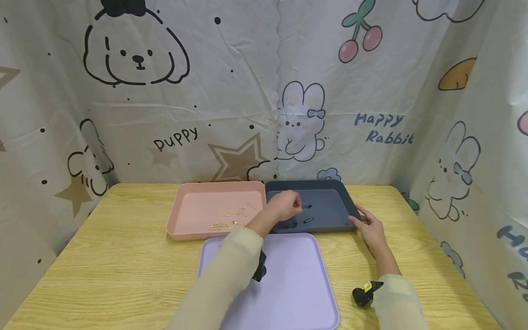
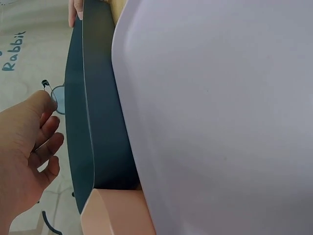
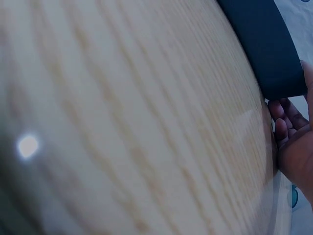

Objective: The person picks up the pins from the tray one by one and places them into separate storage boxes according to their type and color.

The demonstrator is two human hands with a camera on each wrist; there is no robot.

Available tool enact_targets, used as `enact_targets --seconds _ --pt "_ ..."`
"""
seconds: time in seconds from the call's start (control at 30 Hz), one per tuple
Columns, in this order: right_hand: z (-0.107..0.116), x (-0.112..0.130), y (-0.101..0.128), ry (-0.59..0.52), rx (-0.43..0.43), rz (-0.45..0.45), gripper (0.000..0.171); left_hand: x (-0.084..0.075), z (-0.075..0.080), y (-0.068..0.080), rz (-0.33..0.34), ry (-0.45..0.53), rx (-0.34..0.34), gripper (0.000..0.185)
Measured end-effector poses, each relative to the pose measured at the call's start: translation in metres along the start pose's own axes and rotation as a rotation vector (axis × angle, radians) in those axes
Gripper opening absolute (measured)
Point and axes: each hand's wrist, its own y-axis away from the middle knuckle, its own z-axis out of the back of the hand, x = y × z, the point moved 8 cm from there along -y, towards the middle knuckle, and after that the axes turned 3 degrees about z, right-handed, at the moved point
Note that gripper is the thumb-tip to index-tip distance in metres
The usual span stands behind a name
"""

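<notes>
Small, hard to make out: black safety pin [image 2: 45, 83] pinched in left hand [image 1: 284, 205] above dark tray [image 1: 330, 215]. Right hand [image 1: 371, 229], fingers relaxed, against its corner. Gold pins [image 1: 231, 219] in pink tray [image 1: 198, 206].

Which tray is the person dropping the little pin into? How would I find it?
Look at the wooden table with three trays. At the back right sits the dark blue tray, beside the pink tray and behind the purple tray. It is the only dark one, with the left hand above it and the right hand at its edge.
</notes>
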Motion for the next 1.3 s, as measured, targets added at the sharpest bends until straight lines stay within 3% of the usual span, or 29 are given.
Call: enact_targets --seconds 0.67,0.93,1.3 --pt "-0.001 0.004 0.001 -0.002 0.004 0.008 0.063 0.003 -0.008 -0.004 0.041 0.016 -0.009 0.008" --pt "-0.004 0.002 0.001 -0.002 0.02 -0.003 0.065 0.005 -0.014 -0.004 0.083 0.06 -0.005 0.016" --pt "-0.001 0.003 0.001 0.006 0.012 0.01 0.063 0.014 -0.005 -0.001 0.094 0.125 -0.002 0.022"
